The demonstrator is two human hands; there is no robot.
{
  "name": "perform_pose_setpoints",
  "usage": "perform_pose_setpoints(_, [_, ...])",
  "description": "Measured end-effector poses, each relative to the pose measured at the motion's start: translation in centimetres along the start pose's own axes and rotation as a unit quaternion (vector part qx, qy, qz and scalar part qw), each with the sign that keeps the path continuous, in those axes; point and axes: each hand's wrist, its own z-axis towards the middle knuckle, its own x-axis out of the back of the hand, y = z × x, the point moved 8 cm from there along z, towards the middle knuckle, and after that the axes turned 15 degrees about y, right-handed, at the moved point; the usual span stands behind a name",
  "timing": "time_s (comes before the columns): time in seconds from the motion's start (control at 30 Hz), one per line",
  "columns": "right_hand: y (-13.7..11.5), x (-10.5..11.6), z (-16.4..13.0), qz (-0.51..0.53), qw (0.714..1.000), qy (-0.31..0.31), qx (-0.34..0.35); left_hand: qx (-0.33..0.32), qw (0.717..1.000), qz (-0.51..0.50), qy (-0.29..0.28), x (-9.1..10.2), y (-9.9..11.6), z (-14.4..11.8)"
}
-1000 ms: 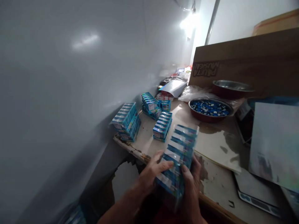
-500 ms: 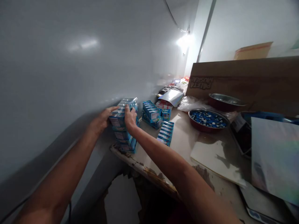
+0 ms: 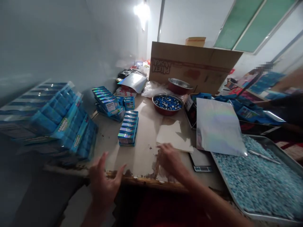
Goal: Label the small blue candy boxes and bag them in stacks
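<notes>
My left hand (image 3: 104, 183) hovers open at the table's front edge, fingers spread and holding nothing. Reaching over the tabletop, my right hand (image 3: 169, 157) is also open and empty, close to a white sheet of paper (image 3: 175, 135). A tall stack of wrapped blue box packs (image 3: 56, 119) stands at the left by the wall, blurred. A single row of small blue boxes (image 3: 127, 128) lies in the middle of the table. Another pile of blue boxes (image 3: 107, 100) sits further back.
A red bowl of blue and white pieces (image 3: 167, 104) and an empty metal bowl (image 3: 179, 85) stand before a cardboard panel (image 3: 194, 63). A shiny foil sheet (image 3: 219, 127) leans over a tray of light blue pellets (image 3: 255, 179). A small scale (image 3: 201, 162) lies nearby.
I set the pack of blue boxes on the left stack and let go. Both hands came back empty to the table's front edge, and my view swung right.
</notes>
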Motion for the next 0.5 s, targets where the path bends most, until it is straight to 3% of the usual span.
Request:
perform_pose_setpoints(0.1, [9.2, 0.7, -1.3, -0.176, 0.983, -0.057, -0.005, 0.019, 0.997, 0.065, 0.02, -5.1, -0.6, -0.9])
perform_pose_setpoints(0.17, [11.8, -0.3, -1.8, -0.233, 0.964, -0.124, 0.031, 0.06, 0.996, 0.059, -0.018, -9.0, -1.2, -0.3])
perform_pose_setpoints(0.23, [12.2, -1.2, -2.2, -0.249, 0.951, -0.169, 0.071, 0.089, 0.995, 0.04, -0.033, -11.5, -1.4, 0.7])
perform_pose_setpoints(0.3, [11.7, -1.6, -2.6, -0.249, 0.946, -0.184, 0.099, 0.096, 0.994, 0.046, -0.019, -12.0, -1.0, 1.7])
perform_pose_setpoints(0.37, [11.2, -1.5, -2.9, -0.247, 0.944, -0.189, 0.106, 0.088, 0.993, 0.074, -0.022, -11.4, 0.1, 2.6])
perform_pose_setpoints(0.5, [10.8, -0.4, -3.1, -0.244, 0.943, -0.184, 0.132, 0.058, 0.977, 0.188, -0.081, -7.9, 3.2, 2.3])
